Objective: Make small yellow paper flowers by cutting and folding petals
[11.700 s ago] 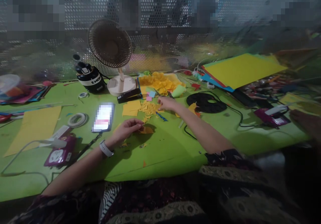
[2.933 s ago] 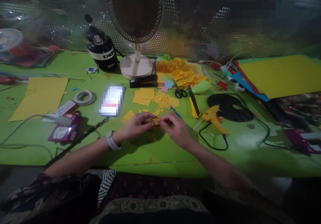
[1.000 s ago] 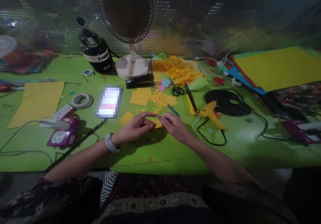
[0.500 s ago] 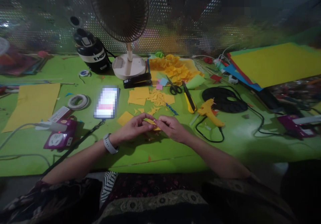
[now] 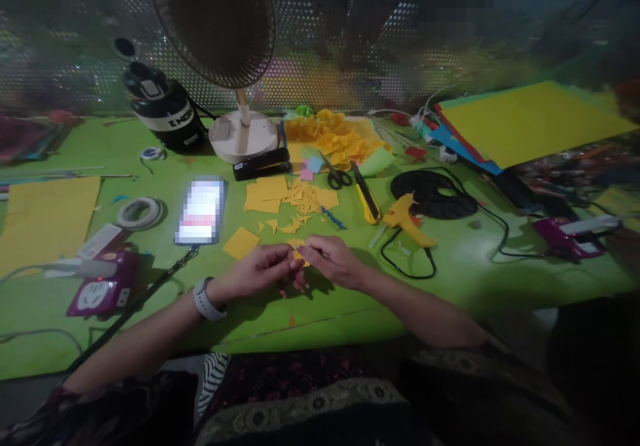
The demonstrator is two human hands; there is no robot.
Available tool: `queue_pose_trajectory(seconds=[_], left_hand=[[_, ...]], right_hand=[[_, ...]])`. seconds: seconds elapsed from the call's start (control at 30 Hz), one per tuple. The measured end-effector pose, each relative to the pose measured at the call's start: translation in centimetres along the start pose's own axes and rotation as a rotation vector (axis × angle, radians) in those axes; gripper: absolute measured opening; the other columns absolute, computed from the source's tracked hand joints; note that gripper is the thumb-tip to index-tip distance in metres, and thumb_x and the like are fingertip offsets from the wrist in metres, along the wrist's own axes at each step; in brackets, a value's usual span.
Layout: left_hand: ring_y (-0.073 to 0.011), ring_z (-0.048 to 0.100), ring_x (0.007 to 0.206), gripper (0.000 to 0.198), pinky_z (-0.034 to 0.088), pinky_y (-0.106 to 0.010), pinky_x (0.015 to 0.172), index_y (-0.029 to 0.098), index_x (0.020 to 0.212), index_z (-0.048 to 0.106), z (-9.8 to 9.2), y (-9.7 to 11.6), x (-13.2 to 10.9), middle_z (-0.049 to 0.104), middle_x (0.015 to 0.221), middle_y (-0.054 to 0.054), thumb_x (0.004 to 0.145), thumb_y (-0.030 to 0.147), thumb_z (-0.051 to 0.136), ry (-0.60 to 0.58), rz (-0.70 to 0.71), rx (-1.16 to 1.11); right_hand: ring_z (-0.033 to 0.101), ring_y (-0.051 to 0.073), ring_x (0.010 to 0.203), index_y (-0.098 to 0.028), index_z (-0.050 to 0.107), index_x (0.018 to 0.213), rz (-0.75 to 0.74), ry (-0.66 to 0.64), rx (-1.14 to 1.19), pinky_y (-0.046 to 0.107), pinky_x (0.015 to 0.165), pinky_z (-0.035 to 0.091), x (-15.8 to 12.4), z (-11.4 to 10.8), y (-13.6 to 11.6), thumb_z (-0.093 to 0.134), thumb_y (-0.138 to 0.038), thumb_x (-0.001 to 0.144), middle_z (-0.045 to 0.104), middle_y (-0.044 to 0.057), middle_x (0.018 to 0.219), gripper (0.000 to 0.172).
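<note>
Just above the table's near half, a small piece of yellow-orange paper [image 5: 296, 243] shows between my two hands, partly covered by the fingers. My left hand [image 5: 257, 273] is closed around its left side, thumb and fingers curled together. From the other side, my right hand [image 5: 333, 263] pinches the same piece, thumb toward my left fingertips. Behind the hands lie orange paper scraps [image 5: 300, 223], a stack of orange paper pieces [image 5: 264, 195] and a single orange square [image 5: 241, 242].
Scissors [image 5: 337, 177], a yellow cutter [image 5: 367, 199], a stapler [image 5: 261, 163] and a glue gun [image 5: 407, 219] with its cord lie beyond. At left are a phone [image 5: 201, 211], tape roll [image 5: 140, 213] and purple power socket [image 5: 105, 283]. A fan [image 5: 243, 136] stands behind.
My left index finger, stretched out before, is now more curled in, and my right fingers have shifted on the paper. The whole scene has slid slightly left in view.
</note>
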State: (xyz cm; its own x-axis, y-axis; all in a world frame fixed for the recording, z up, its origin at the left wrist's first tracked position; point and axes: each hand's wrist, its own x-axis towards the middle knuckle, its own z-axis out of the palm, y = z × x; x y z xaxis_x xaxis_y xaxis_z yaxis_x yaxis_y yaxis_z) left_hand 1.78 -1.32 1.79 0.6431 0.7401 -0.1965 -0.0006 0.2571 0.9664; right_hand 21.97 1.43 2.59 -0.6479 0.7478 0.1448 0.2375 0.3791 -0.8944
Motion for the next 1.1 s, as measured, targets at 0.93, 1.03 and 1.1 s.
queue_pose_trajectory(seconds=[0.93, 1.03, 1.1], left_hand=[[-0.0139, 0.069, 0.069, 0.025, 0.057, -0.023, 0.055, 0.017, 0.084, 0.059, -0.1, -0.5, 0.8, 0.071, 0.079, -0.002, 0.083, 0.040, 0.070, 0.340, 0.069, -0.024], [-0.0142, 0.070, 0.070, 0.026, 0.056, -0.022, 0.055, 0.016, 0.083, 0.060, -0.7, -0.3, 0.8, 0.073, 0.080, -0.004, 0.082, 0.039, 0.072, 0.392, 0.077, -0.016], [-0.0146, 0.070, 0.072, 0.027, 0.057, -0.023, 0.058, 0.015, 0.085, 0.060, -1.5, 0.0, 0.9, 0.074, 0.083, -0.006, 0.082, 0.039, 0.072, 0.453, 0.101, -0.045]], right_hand=[[0.047, 0.013, 0.059, -0.021, 0.044, 0.077, 0.061, 0.029, -0.227, 0.026, 0.058, 0.032, 0.7, 1.0, 1.8, 0.034, -0.045, 0.100, 0.050, -0.002, 0.066, 0.034], [0.044, 0.012, 0.057, -0.021, 0.044, 0.073, 0.041, 0.080, -0.238, 0.026, 0.056, 0.032, 1.0, 0.4, 1.6, 0.037, -0.048, 0.099, 0.048, -0.002, 0.063, 0.038], [0.043, 0.012, 0.054, -0.022, 0.043, 0.071, 0.059, 0.153, -0.205, 0.025, 0.053, 0.032, 1.2, -1.0, 1.2, 0.038, -0.051, 0.098, 0.047, -0.003, 0.061, 0.040]])
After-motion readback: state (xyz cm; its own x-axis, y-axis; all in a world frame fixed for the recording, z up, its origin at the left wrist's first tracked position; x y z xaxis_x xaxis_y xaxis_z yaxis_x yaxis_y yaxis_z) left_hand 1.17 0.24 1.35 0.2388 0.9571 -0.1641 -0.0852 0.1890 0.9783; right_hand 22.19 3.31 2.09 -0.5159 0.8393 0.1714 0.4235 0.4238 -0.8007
